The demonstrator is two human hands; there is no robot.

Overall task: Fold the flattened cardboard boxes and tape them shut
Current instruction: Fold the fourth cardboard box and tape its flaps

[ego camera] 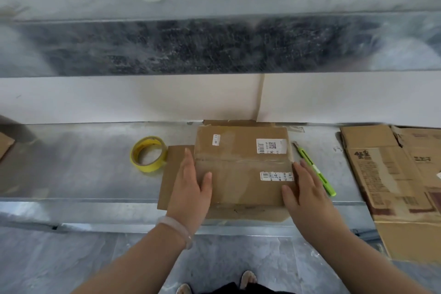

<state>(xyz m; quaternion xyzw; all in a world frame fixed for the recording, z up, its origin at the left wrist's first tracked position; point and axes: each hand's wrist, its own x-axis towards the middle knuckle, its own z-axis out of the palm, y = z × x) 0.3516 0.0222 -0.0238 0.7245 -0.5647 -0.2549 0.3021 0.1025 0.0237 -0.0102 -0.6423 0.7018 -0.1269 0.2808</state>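
A brown cardboard box (243, 164) with white shipping labels lies in the middle of the metal bench (83, 169), its top flaps folded shut along a centre seam. My left hand (191, 186) lies flat against the box's left side, fingers straight, thumb on top. My right hand (303, 191) presses flat against the right side, thumb on the top face. A loose side flap (171, 169) sticks out under my left hand. A yellow tape roll (148, 153) rests left of the box. A green utility knife (315, 169) lies just right of it.
A stack of flattened cardboard boxes (396, 184) covers the bench's right end and overhangs the front edge. A cardboard corner (4, 144) shows at the far left. A white wall panel (143, 98) runs behind the bench. My feet (248, 279) stand on the grey floor below.
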